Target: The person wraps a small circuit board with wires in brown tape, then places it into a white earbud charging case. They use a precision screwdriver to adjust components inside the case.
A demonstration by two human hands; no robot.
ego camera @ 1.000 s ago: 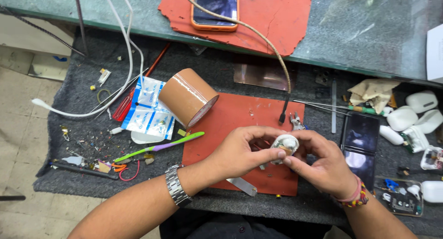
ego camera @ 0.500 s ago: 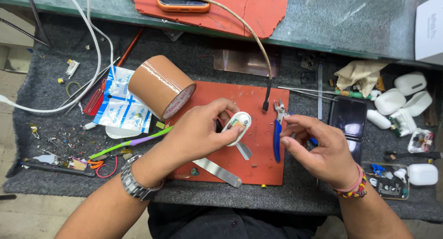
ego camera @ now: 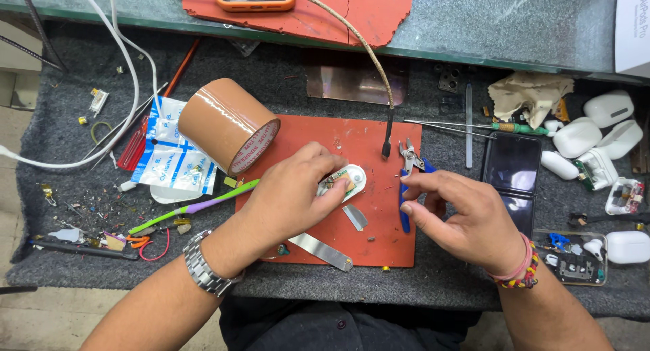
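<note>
One round white plastic shell [ego camera: 343,182]

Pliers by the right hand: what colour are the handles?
Blue handles on the pliers, metal jaws bare; right hand rests over them. Head view.

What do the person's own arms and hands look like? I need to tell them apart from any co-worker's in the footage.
Both forearms are bare, with no sleeves and no gloves. The left hand has a silver metal link watch on its wrist. The right hand has a pink band and a multicoloured beaded bracelet on its wrist. No rings can be seen on the fingers of either hand.
</note>
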